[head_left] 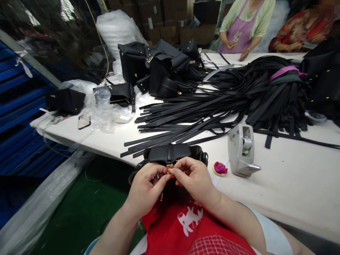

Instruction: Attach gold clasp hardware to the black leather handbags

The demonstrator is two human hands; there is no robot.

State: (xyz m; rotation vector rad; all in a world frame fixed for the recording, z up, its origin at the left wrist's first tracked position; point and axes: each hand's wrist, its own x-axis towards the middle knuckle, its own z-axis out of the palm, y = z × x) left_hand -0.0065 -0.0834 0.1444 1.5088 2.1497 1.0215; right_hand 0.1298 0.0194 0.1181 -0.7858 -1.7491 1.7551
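Head, left hand [146, 185], right hand [194, 180] — pinching clasp [170, 166]

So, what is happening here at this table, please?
A person at the white table holds a small black bag at its near edge. The left hand and right hand both pinch the gold clasp on its flap. A grey tape dispenser stands just right of the bag. Behind lie a heap of black straps and more black bags. Two other people stand at the far end.
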